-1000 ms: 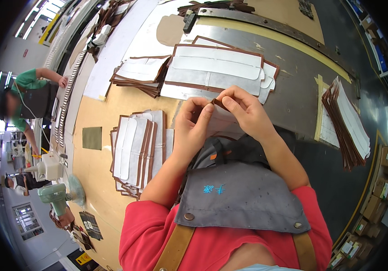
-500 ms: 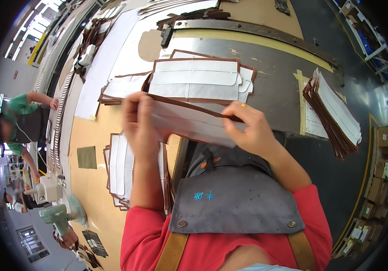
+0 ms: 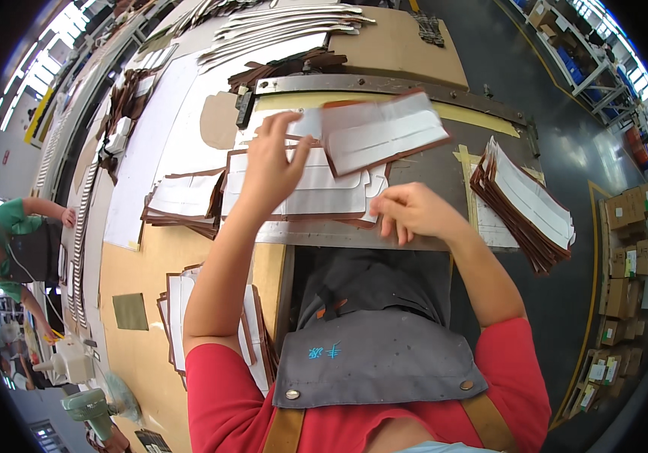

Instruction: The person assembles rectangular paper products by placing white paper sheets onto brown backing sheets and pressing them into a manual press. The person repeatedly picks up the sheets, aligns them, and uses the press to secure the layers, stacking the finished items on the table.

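A white panel with brown edging (image 3: 388, 136), slightly blurred, lies tilted above the far right part of a pile of similar panels (image 3: 316, 198); whether it touches the pile I cannot tell. Just left of it, my left hand (image 3: 272, 162) is raised with fingers apart and nothing visible in them. My right hand (image 3: 418, 213) hovers at the pile's near right corner, its fingers loosely bent and spaced, holding nothing that shows. A second pile of brown-edged panels (image 3: 186, 195) sits to the left of the middle one.
A fanned stack of panels (image 3: 524, 204) overhangs the metal plate (image 3: 444, 170) at right. More panels (image 3: 180, 309) lie by my left forearm. A metal bar (image 3: 392, 83) crosses the plate's far side. A co-worker (image 3: 18, 241) stands at far left, near a green fan (image 3: 90, 411).
Both hands have let go of the panel they held between them. It is now farther away, over the pile. My left hand has moved up and away; the right has dropped slightly.
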The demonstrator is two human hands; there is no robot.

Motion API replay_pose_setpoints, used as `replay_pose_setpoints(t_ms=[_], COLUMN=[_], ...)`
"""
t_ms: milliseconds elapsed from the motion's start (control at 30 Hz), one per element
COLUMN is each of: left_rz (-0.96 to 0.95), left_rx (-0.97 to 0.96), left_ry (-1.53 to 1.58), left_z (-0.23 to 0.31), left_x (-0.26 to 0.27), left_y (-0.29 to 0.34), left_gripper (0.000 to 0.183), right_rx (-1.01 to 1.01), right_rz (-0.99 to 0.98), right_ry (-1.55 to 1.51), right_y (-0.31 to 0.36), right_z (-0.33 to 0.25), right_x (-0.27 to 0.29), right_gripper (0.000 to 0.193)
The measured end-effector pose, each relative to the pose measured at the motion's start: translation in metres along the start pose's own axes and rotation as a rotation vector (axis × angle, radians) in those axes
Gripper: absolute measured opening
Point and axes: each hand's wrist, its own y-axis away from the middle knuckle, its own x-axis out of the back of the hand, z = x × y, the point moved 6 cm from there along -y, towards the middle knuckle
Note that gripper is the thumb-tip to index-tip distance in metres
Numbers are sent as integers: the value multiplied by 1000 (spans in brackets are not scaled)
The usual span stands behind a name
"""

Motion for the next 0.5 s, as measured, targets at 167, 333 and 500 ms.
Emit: replay_pose_setpoints(t_ms=[167,333,500], left_rz=[-199,-401,-473], left_rx=[-60,-139,-60], left_ry=[-157,-353,-649], left_z=[4,4,-28], left_x=[-32,-80,-93], left_y=[8,-7,-28], left_gripper=[27,43,50], right_rx=[201,508,358], right_rz=[451,744,555], right_ry=[365,934,1033], right_y=[-6,-46,-70], right_z=[-15,-4,-23], right_x=[63,100,84], right_gripper=[21,24,32])
